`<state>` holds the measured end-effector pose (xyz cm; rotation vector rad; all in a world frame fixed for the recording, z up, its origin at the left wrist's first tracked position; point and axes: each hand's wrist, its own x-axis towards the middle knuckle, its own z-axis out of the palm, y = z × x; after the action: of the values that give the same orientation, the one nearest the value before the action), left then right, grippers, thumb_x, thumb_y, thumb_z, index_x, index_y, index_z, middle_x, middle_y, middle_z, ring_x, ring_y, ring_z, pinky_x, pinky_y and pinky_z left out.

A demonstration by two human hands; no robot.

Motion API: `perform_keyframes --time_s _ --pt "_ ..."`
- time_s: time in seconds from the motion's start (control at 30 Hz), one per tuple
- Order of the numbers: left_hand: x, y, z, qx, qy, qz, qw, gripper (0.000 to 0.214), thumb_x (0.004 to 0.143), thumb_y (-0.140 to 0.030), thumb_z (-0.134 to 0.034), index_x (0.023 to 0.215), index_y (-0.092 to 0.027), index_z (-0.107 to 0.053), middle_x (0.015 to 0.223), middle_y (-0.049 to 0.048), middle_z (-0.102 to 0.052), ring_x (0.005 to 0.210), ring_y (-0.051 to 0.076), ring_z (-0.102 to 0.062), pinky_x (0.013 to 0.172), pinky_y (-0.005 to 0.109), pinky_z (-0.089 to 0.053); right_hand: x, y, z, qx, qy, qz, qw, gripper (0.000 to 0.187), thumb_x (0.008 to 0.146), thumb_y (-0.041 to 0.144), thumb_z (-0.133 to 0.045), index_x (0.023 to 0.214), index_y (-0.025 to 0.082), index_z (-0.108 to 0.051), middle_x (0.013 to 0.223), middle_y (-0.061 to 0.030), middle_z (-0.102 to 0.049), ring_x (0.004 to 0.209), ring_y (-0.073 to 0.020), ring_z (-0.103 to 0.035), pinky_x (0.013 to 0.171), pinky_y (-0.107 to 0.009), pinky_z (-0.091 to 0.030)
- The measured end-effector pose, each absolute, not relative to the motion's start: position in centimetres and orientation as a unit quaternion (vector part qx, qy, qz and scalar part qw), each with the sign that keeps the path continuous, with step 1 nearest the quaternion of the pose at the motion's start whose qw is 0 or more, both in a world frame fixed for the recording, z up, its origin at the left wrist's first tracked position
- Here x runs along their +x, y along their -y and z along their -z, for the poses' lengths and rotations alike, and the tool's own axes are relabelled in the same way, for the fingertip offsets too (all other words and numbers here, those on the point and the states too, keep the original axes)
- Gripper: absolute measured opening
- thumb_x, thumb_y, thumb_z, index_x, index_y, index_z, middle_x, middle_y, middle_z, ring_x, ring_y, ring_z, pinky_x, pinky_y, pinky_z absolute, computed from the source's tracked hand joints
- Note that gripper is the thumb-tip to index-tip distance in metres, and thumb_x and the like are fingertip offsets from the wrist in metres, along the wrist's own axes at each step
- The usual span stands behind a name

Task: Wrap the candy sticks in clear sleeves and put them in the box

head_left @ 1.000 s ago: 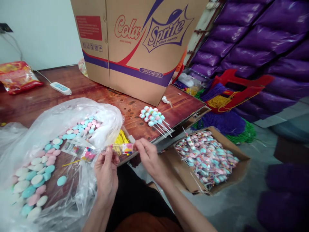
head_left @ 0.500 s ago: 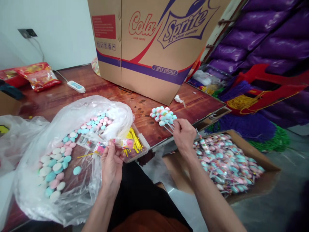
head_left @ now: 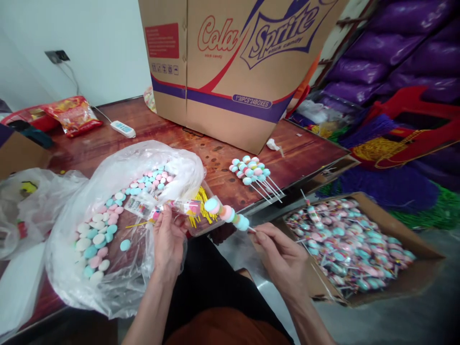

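My left hand pinches a small clear printed candy wrapper, its mouth turned to the right. Between the fingers of my right hand is the white stick of a candy skewer with pastel blue, pink, orange and green pieces. The skewer's tip is close to the wrapper's end; I cannot tell whether they touch. A pile of candy skewers lies on the table, sticks toward me. Under and beside my left hand, a clear plastic bag holds loose pastel candies. Gold twist ties lie in a clear tray.
A large cardboard carton stands at the table's back. Right of my legs, an open box holds many wrapped candy skewers. A red packet and a white power strip lie at the back left. A red stool is at right.
My right hand has lifted one candy skewer from the pile and brought it left and toward me, near the wrapper. My left hand still holds the wrapper. The view has shifted slightly.
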<state>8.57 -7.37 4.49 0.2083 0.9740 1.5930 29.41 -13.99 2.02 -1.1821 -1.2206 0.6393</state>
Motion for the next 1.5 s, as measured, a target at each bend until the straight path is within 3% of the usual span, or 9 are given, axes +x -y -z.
perform_keyframes --time_s 0.17,0.4,0.63,0.87,1.03,1.5 --pt "8.7 7.7 -4.6 0.096 -0.424 -0.688 0.581 0.041 0.059 -0.039 -0.093 0.086 -0.018 -0.07 0.084 -0.0007 -0.075 0.066 0.014 -0.068 0.052 0.023 -0.05 29.7 14.3 -2.6 -0.494 0.604 -0.218 0.586 0.019 0.094 0.009 -0.058 0.095 0.022 -0.072 0.082 -0.0014 -0.066 0.074 -0.0149 -0.061 0.066 -0.028 -0.046" --pt "8.7 7.9 -4.4 0.131 -0.455 -0.7 0.534 0.041 0.06 -0.045 -0.091 0.081 -0.02 -0.066 0.082 -0.0016 -0.072 0.067 0.013 -0.067 0.057 0.023 -0.052 30.7 14.4 -3.0 -0.473 0.719 -0.065 0.505 0.027 0.088 0.001 -0.063 0.104 0.021 -0.069 0.087 -0.0032 -0.071 0.08 -0.0176 -0.063 0.075 -0.035 -0.043" --pt "8.8 8.3 -3.9 0.216 -0.474 -0.683 0.511 0.035 0.072 -0.05 -0.082 0.076 -0.02 -0.064 0.075 -0.002 -0.068 0.065 0.011 -0.064 0.059 0.022 -0.053 29.9 14.8 -2.7 -0.488 0.66 -0.178 0.543 0.021 0.091 0.005 -0.061 0.099 0.022 -0.071 0.085 -0.0017 -0.07 0.078 -0.0157 -0.064 0.072 -0.03 -0.048" --pt "8.6 7.9 -3.0 0.204 -0.469 -0.688 0.515 0.032 0.075 -0.048 -0.079 0.077 -0.021 -0.063 0.073 -0.0026 -0.068 0.061 0.011 -0.064 0.06 0.022 -0.053 29.4 15.0 -1.7 -0.511 0.59 -0.271 0.563 0.013 0.09 0.014 -0.065 0.09 0.022 -0.075 0.081 -0.0012 -0.071 0.073 -0.0148 -0.065 0.064 -0.024 -0.05" --pt "9.0 8.2 -2.5 0.233 -0.493 -0.668 0.507 0.032 0.077 -0.051 -0.078 0.079 -0.022 -0.065 0.071 -0.0009 -0.066 0.057 0.012 -0.062 0.05 0.021 -0.048 28.9 15.1 -1.2 -0.531 0.578 -0.272 0.557 0.012 0.09 0.015 -0.066 0.09 0.022 -0.075 0.081 -0.0011 -0.071 0.072 -0.0143 -0.065 0.065 -0.024 -0.05" --pt "9.8 8.7 -2.8 0.215 -0.47 -0.667 0.536 0.033 0.076 -0.051 -0.08 0.08 -0.024 -0.062 0.074 0.0001 -0.067 0.06 0.015 -0.063 0.06 0.028 -0.053 26.6 15.1 -0.9 -0.527 0.628 -0.173 0.546 0.014 0.094 0.013 -0.06 0.094 0.021 -0.071 0.082 -0.0048 -0.073 0.076 -0.0182 -0.068 0.071 -0.032 -0.052"
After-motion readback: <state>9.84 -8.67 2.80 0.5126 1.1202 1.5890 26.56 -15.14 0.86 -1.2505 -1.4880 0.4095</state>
